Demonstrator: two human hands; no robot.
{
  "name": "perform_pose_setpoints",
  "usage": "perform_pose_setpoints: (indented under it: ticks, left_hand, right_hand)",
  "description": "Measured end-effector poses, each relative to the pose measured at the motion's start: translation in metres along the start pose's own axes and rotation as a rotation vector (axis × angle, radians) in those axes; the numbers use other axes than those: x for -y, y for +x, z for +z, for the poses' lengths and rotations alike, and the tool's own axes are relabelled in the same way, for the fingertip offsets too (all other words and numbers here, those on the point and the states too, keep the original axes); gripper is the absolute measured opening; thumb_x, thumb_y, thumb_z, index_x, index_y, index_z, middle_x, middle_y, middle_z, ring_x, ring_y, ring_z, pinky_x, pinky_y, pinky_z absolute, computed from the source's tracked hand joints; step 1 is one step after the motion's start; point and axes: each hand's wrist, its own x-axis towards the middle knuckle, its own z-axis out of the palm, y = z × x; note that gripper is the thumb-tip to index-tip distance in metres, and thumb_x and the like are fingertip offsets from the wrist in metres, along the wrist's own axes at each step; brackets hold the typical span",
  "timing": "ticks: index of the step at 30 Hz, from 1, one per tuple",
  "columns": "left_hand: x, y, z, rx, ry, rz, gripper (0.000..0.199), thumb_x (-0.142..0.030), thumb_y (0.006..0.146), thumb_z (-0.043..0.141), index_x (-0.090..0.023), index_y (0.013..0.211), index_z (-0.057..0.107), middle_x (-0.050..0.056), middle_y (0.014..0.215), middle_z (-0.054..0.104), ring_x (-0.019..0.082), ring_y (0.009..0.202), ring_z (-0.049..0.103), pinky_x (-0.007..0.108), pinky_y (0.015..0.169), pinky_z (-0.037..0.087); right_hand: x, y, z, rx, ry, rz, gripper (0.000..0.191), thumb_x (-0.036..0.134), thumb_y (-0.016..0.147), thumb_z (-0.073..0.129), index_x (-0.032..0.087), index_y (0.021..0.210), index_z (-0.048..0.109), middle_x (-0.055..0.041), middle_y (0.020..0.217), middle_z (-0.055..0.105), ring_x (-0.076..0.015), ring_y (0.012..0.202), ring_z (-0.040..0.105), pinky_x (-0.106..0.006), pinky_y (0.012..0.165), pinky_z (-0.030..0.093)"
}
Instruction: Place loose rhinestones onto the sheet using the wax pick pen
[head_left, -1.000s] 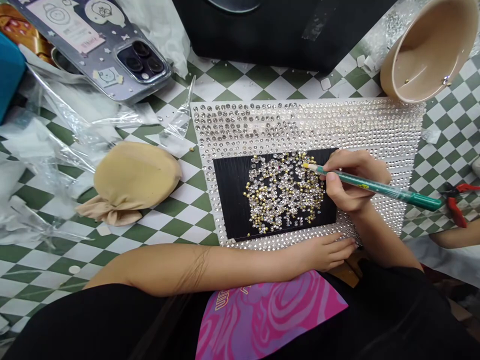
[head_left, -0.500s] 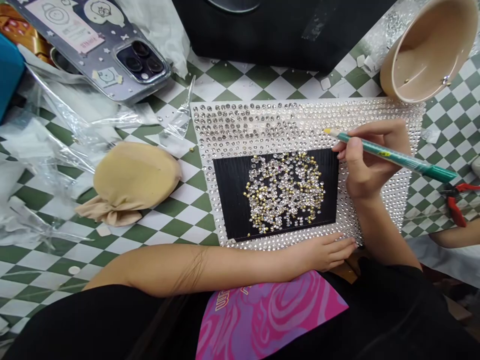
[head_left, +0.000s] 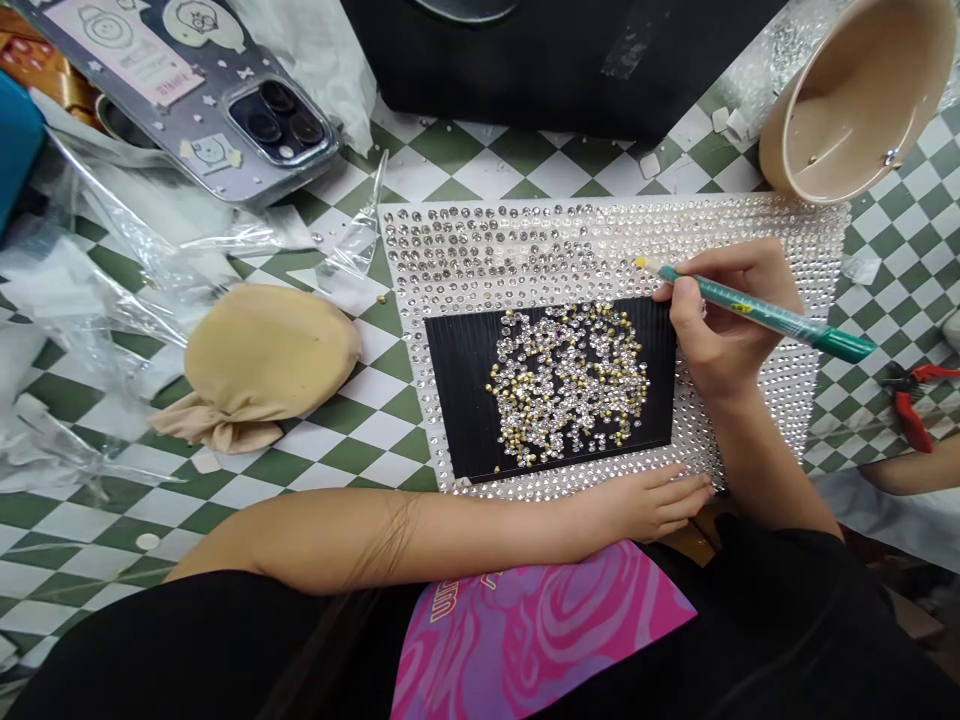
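Right hand (head_left: pixel 739 325): green pencil (head_left: pixel 765 312) pinched, yellow tip (head_left: pixel 640 262) held over upper part of studded sheet (head_left: pixel 480 285); contact unclear.
Left hand (head_left: pixel 652 505): laid loosely flat at sheet's near edge.
Black board (head_left: pixel 465 400): set on sheet, loose stones (head_left: pixel 570 380) scattered across it.
Pouch (head_left: pixel 274 350): placed left of sheet.

We are resting our left arm (head_left: pixel 450 535) crosswise before us, and our left hand (head_left: pixel 646 507) is lying palm down, fingers (head_left: pixel 679 490) extended toward the right. We are holding our right forearm (head_left: pixel 765 460) at a slant, leading away from us, and our right hand (head_left: pixel 731 315) is pinching between thumb (head_left: pixel 685 302) and index finger (head_left: pixel 724 258).
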Motion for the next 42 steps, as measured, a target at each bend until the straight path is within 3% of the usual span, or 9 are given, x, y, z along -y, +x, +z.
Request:
perform_pose_setpoints:
  ticks: [9,12,15,18,28,32,37,42]
  left_hand:
    - [0.001,-0.001,-0.001,0.003,0.016,0.003,0.045,-0.019,0.103,0.029,-0.02,0.139,0.058,-0.001,0.152,0.053,0.01,0.141,0.051,0.021,0.116,0.048]
    - [0.001,0.0,-0.001,0.021,0.011,0.016,0.046,-0.018,0.103,0.028,-0.02,0.139,0.058,-0.001,0.152,0.053,0.01,0.14,0.052,0.021,0.115,0.048]
    - [0.001,0.002,0.0,0.04,0.004,0.032,0.047,-0.017,0.103,0.026,-0.02,0.138,0.058,-0.001,0.152,0.054,0.01,0.14,0.053,0.022,0.114,0.049]
    - [0.001,0.003,-0.001,0.053,0.004,0.04,0.048,-0.016,0.103,0.026,-0.022,0.137,0.059,-0.003,0.152,0.054,0.01,0.14,0.052,0.022,0.114,0.049]
    - [0.001,0.003,-0.003,0.057,-0.009,0.033,0.051,-0.012,0.102,0.023,-0.022,0.137,0.06,-0.004,0.151,0.055,0.009,0.139,0.053,0.022,0.115,0.049]
    - [0.001,0.003,-0.001,0.041,-0.016,0.037,0.052,-0.012,0.102,0.023,-0.021,0.135,0.061,-0.004,0.15,0.056,0.01,0.139,0.054,0.022,0.113,0.05]
    - [0.0,0.002,0.003,0.014,-0.018,0.022,0.048,-0.015,0.103,0.025,-0.019,0.136,0.06,-0.001,0.15,0.055,0.01,0.138,0.054,0.022,0.113,0.05]
    - [-0.002,0.001,0.005,-0.002,-0.012,-0.002,0.045,-0.017,0.102,0.03,-0.02,0.137,0.059,-0.001,0.151,0.055,0.01,0.139,0.053,0.021,0.114,0.048]
  right_hand:
    - [0.0,-0.003,0.0,-0.067,0.04,-0.001,0.014,0.022,0.093,0.059,0.033,0.095,0.065,-0.002,0.089,0.063,-0.0172,0.068,0.068,-0.041,0.057,0.056]
    - [0.002,-0.004,0.0,-0.075,0.075,-0.086,0.018,0.02,0.092,0.058,0.033,0.101,0.066,-0.0021,0.09,0.065,-0.0169,0.07,0.069,-0.039,0.057,0.057]
    - [0.004,-0.007,0.001,0.023,0.13,-0.249,0.023,0.016,0.087,0.058,0.031,0.103,0.065,-0.0002,0.08,0.066,-0.0164,0.067,0.067,-0.036,0.055,0.055]
    - [0.005,-0.009,0.004,0.105,0.141,-0.355,0.018,0.014,0.081,0.059,0.028,0.092,0.063,0.0038,0.064,0.06,-0.0137,0.056,0.06,-0.033,0.051,0.05]
    - [0.005,-0.01,0.005,0.202,0.124,-0.384,0.02,0.01,0.075,0.062,0.027,0.086,0.062,0.0027,0.065,0.064,-0.0138,0.053,0.06,-0.033,0.05,0.049]
    - [0.002,-0.008,0.006,0.126,0.176,-0.392,0.017,0.012,0.078,0.06,0.026,0.087,0.063,0.0039,0.062,0.059,-0.0131,0.052,0.058,-0.031,0.049,0.047]
    - [-0.006,-0.005,0.008,-0.073,0.117,-0.338,0.013,0.017,0.083,0.062,0.025,0.093,0.066,0.002,0.071,0.064,-0.0126,0.055,0.06,-0.03,0.046,0.044]
    - [-0.012,-0.003,0.008,-0.088,-0.031,-0.245,0.01,0.022,0.088,0.066,0.028,0.096,0.067,0.0023,0.081,0.067,-0.013,0.063,0.065,-0.031,0.053,0.05]
